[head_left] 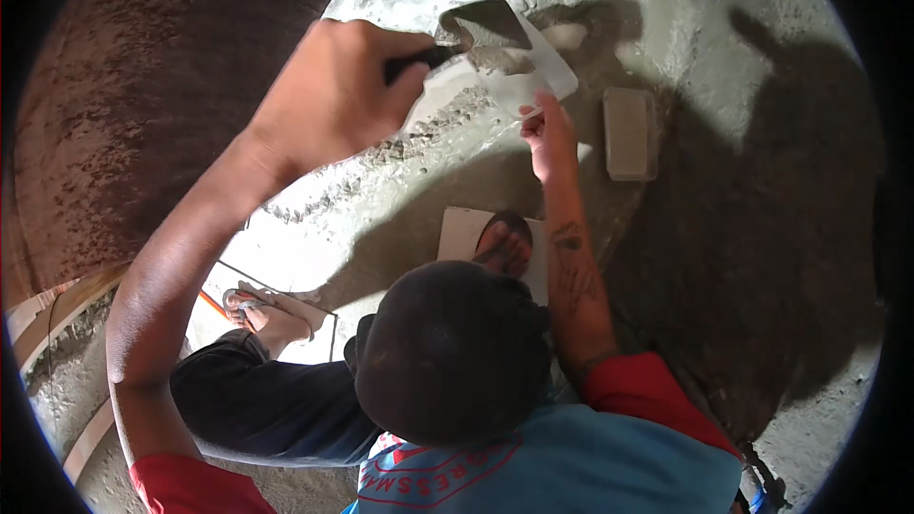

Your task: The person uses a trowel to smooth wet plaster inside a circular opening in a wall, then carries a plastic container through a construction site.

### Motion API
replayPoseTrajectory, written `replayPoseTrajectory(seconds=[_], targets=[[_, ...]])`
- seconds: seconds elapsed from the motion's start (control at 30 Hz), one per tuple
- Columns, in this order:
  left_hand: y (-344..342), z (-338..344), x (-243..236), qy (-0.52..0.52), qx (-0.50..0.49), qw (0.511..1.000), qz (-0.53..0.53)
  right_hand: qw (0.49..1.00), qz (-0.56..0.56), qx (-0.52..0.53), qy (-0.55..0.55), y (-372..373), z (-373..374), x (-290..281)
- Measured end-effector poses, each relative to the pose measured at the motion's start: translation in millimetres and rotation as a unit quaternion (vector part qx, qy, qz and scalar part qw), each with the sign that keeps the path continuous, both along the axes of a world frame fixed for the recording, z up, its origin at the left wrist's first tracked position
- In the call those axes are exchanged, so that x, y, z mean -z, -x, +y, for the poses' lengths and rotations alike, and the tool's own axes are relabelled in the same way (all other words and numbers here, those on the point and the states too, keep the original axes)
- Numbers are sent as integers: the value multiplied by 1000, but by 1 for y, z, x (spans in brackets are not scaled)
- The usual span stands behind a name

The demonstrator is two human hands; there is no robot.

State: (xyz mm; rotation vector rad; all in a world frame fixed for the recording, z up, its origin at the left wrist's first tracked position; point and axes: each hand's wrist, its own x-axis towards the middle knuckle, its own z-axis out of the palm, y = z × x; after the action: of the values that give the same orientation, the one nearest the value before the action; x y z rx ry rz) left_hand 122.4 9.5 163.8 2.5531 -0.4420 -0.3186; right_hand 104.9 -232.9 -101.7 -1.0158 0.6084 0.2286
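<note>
My left hand (347,86) is closed around the black handle (419,64) of a flat-bladed trowel. Its grey blade (487,21) reaches right, over a pale, thin plate (547,67) with rounded corners. A lump of grey mortar (500,59) shows where blade and plate overlap. At the plate's lower edge, the fingers of my right hand (550,138) are bent and pinch it; the thumb's exact grip is hard to make out. Right of that hand, a grey rectangular block or shallow box (628,135) with a pale rim rests on the wet-looking grey surface (438,162).
Dark brown sheeting or wall (162,86) bounds the upper left. A dark cap (452,352) and blue shirt (571,466) fill the lower middle. One sandalled foot (505,246) stands on a pale board (461,228); the other foot (267,316) is farther left. Shadows cover the right side.
</note>
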Motion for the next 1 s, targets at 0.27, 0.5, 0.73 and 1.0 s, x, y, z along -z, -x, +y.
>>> replayPoseTrajectory(seconds=[0.27, 0.5, 0.73, 1.0], targets=[[-5, 50, 23, 213, -231, 929, 194, 994, -7, 37, 105, -8, -47, -14], [8, 53, 142, 136, -163, 976, 56, 985, -27, 86, 146, -4, -88, -26], [48, 24, 231, 98, -83, 987, -99, 990, -52, 77, 107, 5, -79, -24], [65, 30, 257, 88, -84, 977, -174, 985, -77, 56, 143, 6, -78, -32]])
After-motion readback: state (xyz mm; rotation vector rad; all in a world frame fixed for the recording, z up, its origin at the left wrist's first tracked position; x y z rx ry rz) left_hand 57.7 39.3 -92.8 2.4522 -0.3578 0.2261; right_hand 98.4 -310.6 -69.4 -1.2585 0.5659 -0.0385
